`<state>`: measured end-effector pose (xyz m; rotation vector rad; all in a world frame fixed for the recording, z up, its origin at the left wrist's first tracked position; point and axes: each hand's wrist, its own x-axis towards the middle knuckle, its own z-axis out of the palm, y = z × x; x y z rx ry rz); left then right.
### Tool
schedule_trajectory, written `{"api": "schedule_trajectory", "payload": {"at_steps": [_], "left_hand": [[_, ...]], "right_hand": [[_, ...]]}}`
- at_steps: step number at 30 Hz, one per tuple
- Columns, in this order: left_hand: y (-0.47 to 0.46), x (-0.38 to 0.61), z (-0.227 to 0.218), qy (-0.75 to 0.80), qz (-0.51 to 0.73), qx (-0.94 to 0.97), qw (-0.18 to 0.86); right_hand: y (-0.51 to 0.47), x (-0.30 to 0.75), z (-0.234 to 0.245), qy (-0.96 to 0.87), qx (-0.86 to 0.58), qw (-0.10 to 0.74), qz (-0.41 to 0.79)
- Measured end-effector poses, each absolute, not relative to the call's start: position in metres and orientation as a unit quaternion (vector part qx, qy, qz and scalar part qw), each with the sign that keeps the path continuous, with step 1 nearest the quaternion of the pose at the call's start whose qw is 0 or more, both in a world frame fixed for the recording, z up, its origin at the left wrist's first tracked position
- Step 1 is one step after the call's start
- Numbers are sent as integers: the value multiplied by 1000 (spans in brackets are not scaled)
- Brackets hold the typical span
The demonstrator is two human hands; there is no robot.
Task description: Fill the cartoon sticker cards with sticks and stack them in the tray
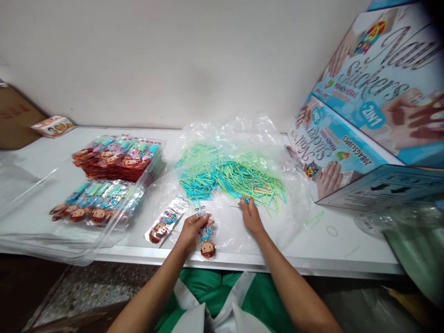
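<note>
My left hand (194, 231) is closed on a small printed packet (207, 243) with a brown-haired cartoon head at its lower end. Its upper part is partly covered by my fingers. To the left of this hand lies another cartoon packet (165, 226), flat and silvery at the edges. My right hand (251, 217) is pinched at the near edge of a heap of thin green and blue sticks (239, 180). Between its fingertips are thin sticks, with a bit of blue showing; how many I cannot tell. The heap rests on a clear plastic bag (222, 222).
Stacked cartoon packets (118, 157) and a nearer row of packets (93, 206) sit at the left by a clear plastic tray (118, 222). Large nail sticker boxes (350, 134) stand at the right. A cardboard box (17, 118) is at the far left. The table's front edge (229, 261) runs before me.
</note>
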<state>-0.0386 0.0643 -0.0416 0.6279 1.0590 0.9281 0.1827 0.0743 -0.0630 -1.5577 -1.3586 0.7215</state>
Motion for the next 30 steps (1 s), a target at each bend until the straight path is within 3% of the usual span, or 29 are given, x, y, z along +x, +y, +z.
{"api": "schedule_trajectory", "payload": {"at_steps": [15, 19, 24, 30], "left_hand": [[63, -39, -42, 485, 421, 276, 716], [64, -40, -42, 486, 422, 277, 714], [64, -40, -42, 480, 426, 278, 715], [61, -39, -35, 477, 418, 287, 718]], "right_hand": [[87, 186, -57, -431, -726, 491, 216], [90, 188, -60, -413, -717, 504, 249], [88, 183, -56, -424, -655, 534, 326], [78, 180, -48, -533, -636, 503, 241]]}}
